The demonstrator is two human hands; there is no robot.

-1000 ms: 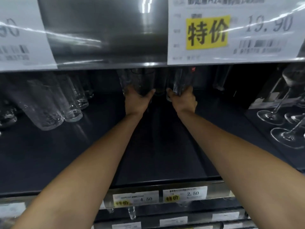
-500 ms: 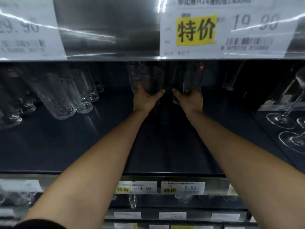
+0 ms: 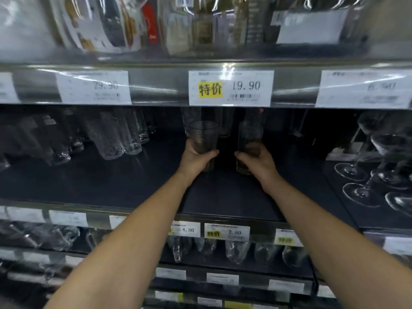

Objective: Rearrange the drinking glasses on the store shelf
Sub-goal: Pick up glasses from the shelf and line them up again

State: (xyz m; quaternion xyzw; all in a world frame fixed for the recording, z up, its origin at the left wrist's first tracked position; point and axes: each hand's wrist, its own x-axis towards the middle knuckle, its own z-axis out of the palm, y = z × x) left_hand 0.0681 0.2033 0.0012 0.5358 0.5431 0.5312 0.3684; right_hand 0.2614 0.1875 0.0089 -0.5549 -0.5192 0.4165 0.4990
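**A tumbler in each hand, deep on the middle shelf**

Nearest me, under my forearms, clear glasses [image 3: 236, 250] stand on the lower shelf. Above them, price tags marked 4.50 [image 3: 186, 229] and 2.50 [image 3: 226, 231] sit on the front rail of the dark shelf [image 3: 223, 197] I am reaching into.

Further in, my left hand [image 3: 196, 159] wraps round the lower part of a smoky tumbler [image 3: 204, 136], thumb across its front. My right hand [image 3: 258, 162] grips a second, taller dark glass [image 3: 248, 134] just beside it, fingers curled round its base. Both glasses are upright and a little apart. I cannot tell whether either rests on the shelf.

More glasses stand in shadow behind them. Rows of textured tumblers [image 3: 109, 134] lie off to the left and stemmed glasses [image 3: 367, 170] off to the right. Overhead hangs a 19.90 tag [image 3: 230, 88], with blurred packaged goods [image 3: 178, 23] above it.
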